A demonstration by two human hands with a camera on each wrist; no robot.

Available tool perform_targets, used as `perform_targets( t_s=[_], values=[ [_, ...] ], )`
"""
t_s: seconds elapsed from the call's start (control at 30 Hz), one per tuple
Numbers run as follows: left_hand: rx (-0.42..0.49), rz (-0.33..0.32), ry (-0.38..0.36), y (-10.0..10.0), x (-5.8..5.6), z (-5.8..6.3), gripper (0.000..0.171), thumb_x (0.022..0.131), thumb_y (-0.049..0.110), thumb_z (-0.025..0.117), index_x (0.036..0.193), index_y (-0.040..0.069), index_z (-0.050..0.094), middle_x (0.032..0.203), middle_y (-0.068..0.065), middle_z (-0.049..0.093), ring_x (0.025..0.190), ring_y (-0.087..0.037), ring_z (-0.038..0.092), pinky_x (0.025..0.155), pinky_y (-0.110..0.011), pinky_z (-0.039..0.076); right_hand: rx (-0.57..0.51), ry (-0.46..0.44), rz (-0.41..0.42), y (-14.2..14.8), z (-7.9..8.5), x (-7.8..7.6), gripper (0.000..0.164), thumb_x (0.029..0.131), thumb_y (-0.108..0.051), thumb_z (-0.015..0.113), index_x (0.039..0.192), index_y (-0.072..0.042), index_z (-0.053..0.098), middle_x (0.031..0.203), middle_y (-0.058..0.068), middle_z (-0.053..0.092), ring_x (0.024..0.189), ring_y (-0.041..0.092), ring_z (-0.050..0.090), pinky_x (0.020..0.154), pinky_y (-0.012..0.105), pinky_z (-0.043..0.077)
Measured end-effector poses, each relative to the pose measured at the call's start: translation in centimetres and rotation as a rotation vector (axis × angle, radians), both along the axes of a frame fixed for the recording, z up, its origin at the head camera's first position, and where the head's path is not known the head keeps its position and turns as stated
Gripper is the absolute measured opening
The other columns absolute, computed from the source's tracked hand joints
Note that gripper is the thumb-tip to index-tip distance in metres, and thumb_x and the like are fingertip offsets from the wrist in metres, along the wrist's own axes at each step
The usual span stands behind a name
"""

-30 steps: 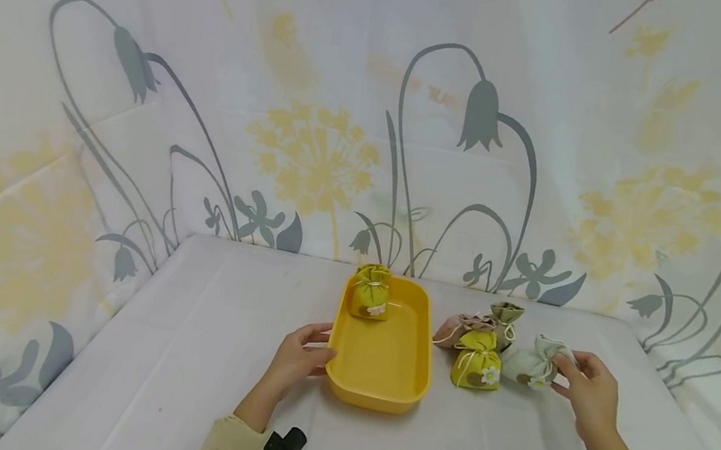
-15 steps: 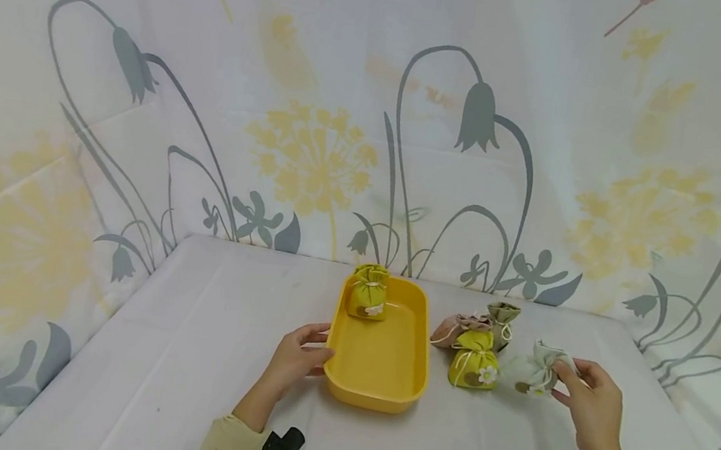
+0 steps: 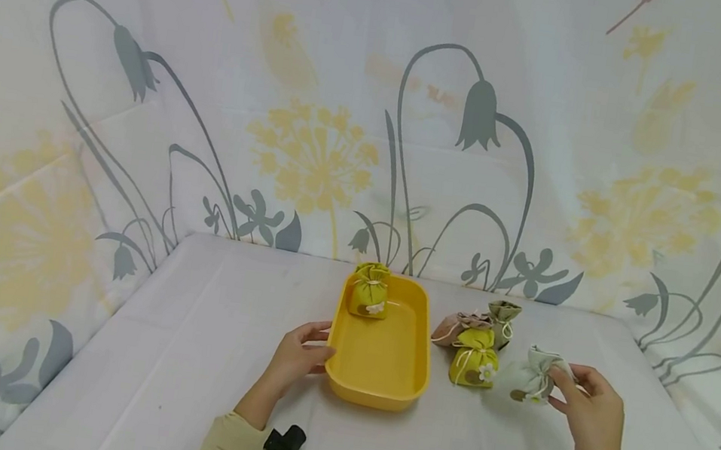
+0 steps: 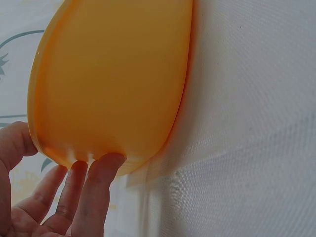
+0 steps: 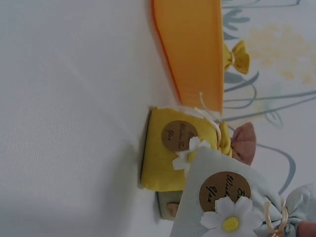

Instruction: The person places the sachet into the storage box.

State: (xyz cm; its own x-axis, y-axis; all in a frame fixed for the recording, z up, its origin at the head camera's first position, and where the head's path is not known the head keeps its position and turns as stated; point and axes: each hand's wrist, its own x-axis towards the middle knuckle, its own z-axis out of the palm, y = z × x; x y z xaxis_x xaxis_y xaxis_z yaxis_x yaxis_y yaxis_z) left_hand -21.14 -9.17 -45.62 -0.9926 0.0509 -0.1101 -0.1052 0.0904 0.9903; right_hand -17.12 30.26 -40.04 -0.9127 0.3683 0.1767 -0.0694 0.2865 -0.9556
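My left hand holds the left wall of a yellow plastic tray, thumb at the rim and fingers against the outside, as the left wrist view shows. A yellow-green drawstring pouch stands in the tray's far left corner. My right hand pinches the gathered neck of a pale grey-green drawstring pouch. In the right wrist view that pale pouch shows a round brown label and a white flower; only a fingertip appears there. Another yellow-green pouch stands just left of it.
Behind the second yellow-green pouch are a dusty pink pouch and an olive-grey pouch, close together. They rest on a white-covered table. A flower-printed cloth rises along the table's back and sides.
My right hand has drawn the pale pouch slightly nearer and away from the other pouches, tilting it more upright. The left hand and the tray stay put.
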Motion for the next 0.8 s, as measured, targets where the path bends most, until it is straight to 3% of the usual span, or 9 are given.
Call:
perform_targets(
  t_s=[0.17, 0.27, 0.37, 0.47, 0.53, 0.57, 0.6, 0.67, 0.8],
  values=[
    [-0.007, 0.008, -0.004, 0.0, -0.1, -0.3, 0.05, 0.085, 0.008, 0.066, 0.132, 0.002, 0.05, 0.122, -0.019, 0.053, 0.097, -0.027, 0.061, 0.07, -0.035, 0.056, -0.04, 0.043, 0.022, -0.6, -0.1, 0.2, 0.012, 0.088, -0.015, 0.064, 0.087, -0.003, 0.063, 0.079, -0.014, 0.062, 0.072, -0.001, 0.062, 0.057, 0.023, 0.055],
    [-0.005, 0.006, -0.007, 0.0, -0.1, -0.3, 0.05, 0.085, 0.009, 0.066, 0.132, 0.003, 0.05, 0.122, -0.019, 0.053, 0.097, -0.027, 0.061, 0.071, -0.035, 0.056, -0.075, 0.04, 0.049, -0.7, -0.2, 0.0, 0.017, 0.087, -0.014, 0.065, 0.091, 0.003, 0.061, 0.081, -0.01, 0.063, 0.073, 0.002, 0.062, 0.057, 0.025, 0.055],
    [0.005, -0.002, -0.001, 0.0, -0.1, -0.1, 0.05, 0.085, 0.008, 0.065, 0.133, 0.002, 0.049, 0.122, -0.02, 0.052, 0.097, -0.027, 0.06, 0.071, -0.036, 0.056, -0.04, 0.014, 0.058, 0.0, -1.7, -1.1, 0.024, 0.087, -0.02, 0.067, 0.095, 0.001, 0.061, 0.086, -0.008, 0.063, 0.076, 0.002, 0.063, 0.059, 0.027, 0.056],
    [0.012, -0.011, 0.0, 0.0, 0.3, 0.8, 0.05, 0.085, 0.006, 0.064, 0.133, -0.001, 0.048, 0.123, -0.023, 0.051, 0.098, -0.029, 0.06, 0.072, -0.038, 0.056, -0.017, 0.019, 0.076, 0.9, -3.9, -2.6, 0.027, 0.085, -0.026, 0.068, 0.097, -0.003, 0.063, 0.092, -0.004, 0.064, 0.08, 0.004, 0.064, 0.06, 0.029, 0.056],
    [0.007, -0.017, 0.003, 0.1, 0.9, 1.8, 0.05, 0.086, 0.004, 0.062, 0.132, -0.003, 0.047, 0.123, -0.025, 0.05, 0.099, -0.031, 0.06, 0.074, -0.039, 0.055, -0.046, 0.042, 0.107, 1.0, -4.7, -3.4, 0.027, 0.084, -0.026, 0.069, 0.097, -0.003, 0.064, 0.094, -0.001, 0.064, 0.081, 0.006, 0.065, 0.059, 0.03, 0.056],
    [0.003, -0.018, 0.002, 0.1, 1.1, 2.3, 0.05, 0.086, 0.004, 0.062, 0.132, -0.004, 0.046, 0.123, -0.026, 0.05, 0.099, -0.031, 0.06, 0.074, -0.04, 0.055, -0.029, 0.029, 0.111, 0.6, -4.2, -3.3, 0.028, 0.085, -0.025, 0.068, 0.099, -0.001, 0.063, 0.095, 0.002, 0.064, 0.082, 0.007, 0.065, 0.061, 0.031, 0.056],
    [0.0, -0.016, 0.002, 0.1, 1.1, 2.3, 0.049, 0.086, 0.004, 0.062, 0.132, -0.003, 0.047, 0.123, -0.025, 0.051, 0.099, -0.031, 0.06, 0.074, -0.039, 0.055, -0.029, 0.047, 0.116, 0.7, -4.8, -3.9, 0.029, 0.085, -0.026, 0.068, 0.1, -0.001, 0.064, 0.096, 0.003, 0.063, 0.083, 0.008, 0.065, 0.06, 0.031, 0.056],
    [-0.001, -0.017, 0.003, 0.1, 1.1, 2.2, 0.05, 0.086, 0.005, 0.063, 0.132, -0.003, 0.047, 0.123, -0.025, 0.051, 0.099, -0.03, 0.06, 0.074, -0.039, 0.055, -0.007, 0.024, 0.121, -1.3, -2.6, -2.9, 0.031, 0.087, -0.023, 0.066, 0.102, 0.004, 0.061, 0.094, 0.003, 0.062, 0.081, 0.007, 0.064, 0.061, 0.031, 0.056],
    [0.001, -0.005, -0.002, 0.0, 0.1, 0.2, 0.05, 0.085, 0.008, 0.065, 0.132, 0.002, 0.049, 0.121, -0.019, 0.053, 0.097, -0.026, 0.061, 0.071, -0.036, 0.056, 0.029, 0.011, 0.116, -4.7, 0.7, -1.6, 0.033, 0.089, -0.021, 0.064, 0.103, 0.009, 0.059, 0.086, -0.004, 0.06, 0.077, 0.0, 0.062, 0.061, 0.027, 0.056]
  ],
)
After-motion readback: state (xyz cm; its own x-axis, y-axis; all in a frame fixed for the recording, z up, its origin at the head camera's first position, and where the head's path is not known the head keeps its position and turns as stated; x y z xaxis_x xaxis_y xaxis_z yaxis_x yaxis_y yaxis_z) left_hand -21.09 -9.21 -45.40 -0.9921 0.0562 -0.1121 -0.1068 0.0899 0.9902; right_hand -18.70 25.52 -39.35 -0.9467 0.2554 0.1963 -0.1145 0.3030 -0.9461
